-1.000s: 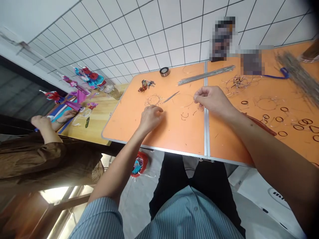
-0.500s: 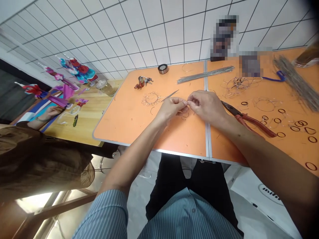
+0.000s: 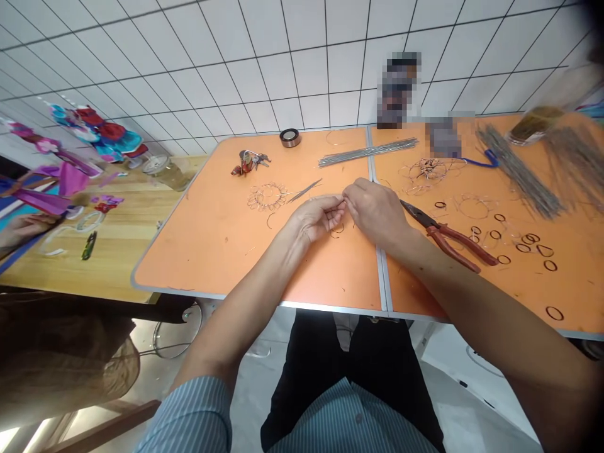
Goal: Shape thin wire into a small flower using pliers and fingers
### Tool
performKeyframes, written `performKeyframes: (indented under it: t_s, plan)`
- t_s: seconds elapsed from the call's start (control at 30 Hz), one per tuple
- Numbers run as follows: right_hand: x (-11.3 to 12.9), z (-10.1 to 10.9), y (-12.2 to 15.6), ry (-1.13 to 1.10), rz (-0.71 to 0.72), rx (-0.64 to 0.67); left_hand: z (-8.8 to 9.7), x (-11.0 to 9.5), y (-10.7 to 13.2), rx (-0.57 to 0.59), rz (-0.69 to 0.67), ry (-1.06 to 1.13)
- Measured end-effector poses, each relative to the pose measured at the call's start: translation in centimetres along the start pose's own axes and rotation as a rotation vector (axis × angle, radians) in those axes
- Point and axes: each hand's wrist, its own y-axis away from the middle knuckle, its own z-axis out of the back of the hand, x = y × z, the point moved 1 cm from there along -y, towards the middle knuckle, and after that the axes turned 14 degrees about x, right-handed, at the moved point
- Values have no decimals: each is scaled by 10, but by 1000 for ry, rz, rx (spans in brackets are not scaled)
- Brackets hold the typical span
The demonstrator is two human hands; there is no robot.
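Note:
Over the orange table my left hand and my right hand meet fingertip to fingertip, both closed in a pinch. Whatever lies between the fingers is too small to make out. Just below the left fingers shows a thin curved wire. To the left of the left hand lie a ring of looped wire and a thin pointed metal piece. Pliers with red handles rest beside my right wrist.
Behind the hands lie a bundle of straight wires, a roll of tape and a small cluster of keys. Several dark rings are scattered at right, near more wire bundles. Another person's hand is at far left.
The view has swung to the right, so the table things appear farther left. My left hand has turned somewhat, showing more of its palm and curled fingers. Both hands still pinch together.

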Motion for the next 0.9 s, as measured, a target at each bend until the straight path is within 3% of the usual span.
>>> performKeyframes:
  t_s: [0.1, 0.3, 0.4, 0.57, 0.73, 0.9]
  plan:
    - [3, 0, -2, -8, 8, -16, -3, -1, 1, -19, -7, 65]
    - [-15, 0, -10, -419, -34, -177, 3, -9, 1, 12, -80, -16]
    - [-18, 2, -13, -471, -55, -200, 7, -10, 0, 31, -119, -87]
    - [-15, -1, -12, -441, 16, -150, 7, -10, 3, 68, -99, -212]
    - [-23, -2, -11, -407, 29, 8, 10, -8, 7, 34, -167, -494]
    - [-29, 0, -10, -392, 25, 124, 16, -1, 4, 133, -211, -710]
